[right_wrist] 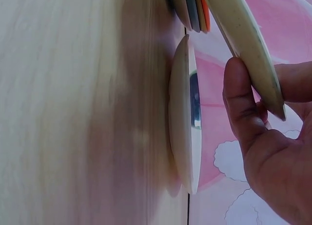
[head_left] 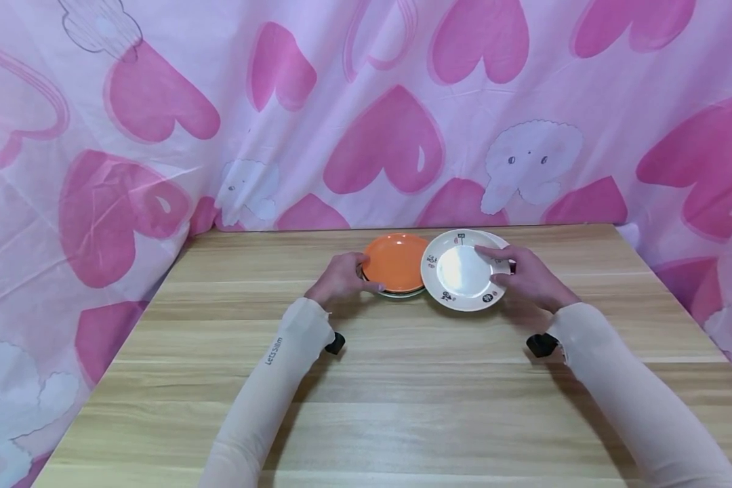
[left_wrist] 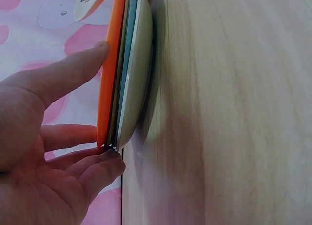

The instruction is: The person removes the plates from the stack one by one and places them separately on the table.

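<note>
A stack of plates, with an orange plate [head_left: 396, 261] on top and teal and pale ones under it, sits near the table's back edge. My left hand [head_left: 344, 279] holds the stack's left rim, thumb and fingers spread along the edge. In the left wrist view, that hand's fingertips [left_wrist: 109, 159] touch the rims. My right hand [head_left: 527, 274] pinches the right rim of a white plate [head_left: 463, 271] with small printed figures. This plate is raised and tilted, its left edge close over the orange plate. Beneath it another white plate [right_wrist: 180, 122] rests on the table, mostly hidden in the head view.
The wood-grain table [head_left: 402, 407] reaches back to a pink curtain [head_left: 366, 122] printed with hearts. Dark wrist straps with black pieces [head_left: 543, 345] hang below both sleeves, close over the tabletop.
</note>
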### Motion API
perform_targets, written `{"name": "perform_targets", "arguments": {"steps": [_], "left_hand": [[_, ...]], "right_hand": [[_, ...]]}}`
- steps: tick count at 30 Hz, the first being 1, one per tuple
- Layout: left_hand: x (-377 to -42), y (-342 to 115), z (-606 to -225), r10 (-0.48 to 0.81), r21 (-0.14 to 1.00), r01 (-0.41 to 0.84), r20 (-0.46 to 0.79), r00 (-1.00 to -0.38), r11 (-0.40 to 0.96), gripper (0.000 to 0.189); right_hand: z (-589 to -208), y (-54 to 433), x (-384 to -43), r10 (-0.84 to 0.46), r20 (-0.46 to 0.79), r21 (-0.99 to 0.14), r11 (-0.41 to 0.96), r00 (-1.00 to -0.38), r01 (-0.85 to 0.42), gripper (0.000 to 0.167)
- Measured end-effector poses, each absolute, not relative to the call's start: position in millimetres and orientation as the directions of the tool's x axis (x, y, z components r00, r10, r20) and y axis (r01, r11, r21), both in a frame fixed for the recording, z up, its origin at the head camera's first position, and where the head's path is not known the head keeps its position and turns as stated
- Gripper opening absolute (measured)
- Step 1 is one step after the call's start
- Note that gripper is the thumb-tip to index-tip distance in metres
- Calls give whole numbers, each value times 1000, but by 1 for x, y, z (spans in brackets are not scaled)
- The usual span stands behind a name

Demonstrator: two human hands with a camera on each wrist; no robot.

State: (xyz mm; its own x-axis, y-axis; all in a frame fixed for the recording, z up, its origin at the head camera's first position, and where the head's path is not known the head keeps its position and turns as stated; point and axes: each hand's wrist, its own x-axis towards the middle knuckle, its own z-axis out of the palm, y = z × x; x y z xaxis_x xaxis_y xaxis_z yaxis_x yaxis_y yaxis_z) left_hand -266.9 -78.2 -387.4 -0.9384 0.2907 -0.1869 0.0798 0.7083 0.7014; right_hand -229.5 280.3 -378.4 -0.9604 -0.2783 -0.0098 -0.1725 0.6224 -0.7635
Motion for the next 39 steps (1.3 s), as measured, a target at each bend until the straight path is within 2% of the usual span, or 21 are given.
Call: {"name": "perform_targets", "arguments": {"steps": [5, 11, 25, 32, 39], "left_hand": [[-267, -78, -388, 299, 705, 78, -196, -934, 705, 85], [-269, -77, -388, 324, 634, 161, -148, -934, 756, 80], [-268, -74, -388, 289, 608, 141, -153, -945, 782, 80], [-268, -73, -387, 329, 546, 224, -101, -939, 807, 55], [-268, -73, -386, 323, 553, 213, -109, -940, 806, 64]], "right_hand": [[-380, 285, -227, -286, -11, -744, 642, -958, -183, 63], [-379, 290, -224, -282, -23, -738, 652, -959, -174, 64], [-375, 302, -213, -265, -46, -735, 662, -963, -147, 63], [-373, 307, -208, -269, -13, -693, 697, -963, -185, 63], [-374, 312, -205, -265, -49, -689, 707, -963, -159, 64]]}}
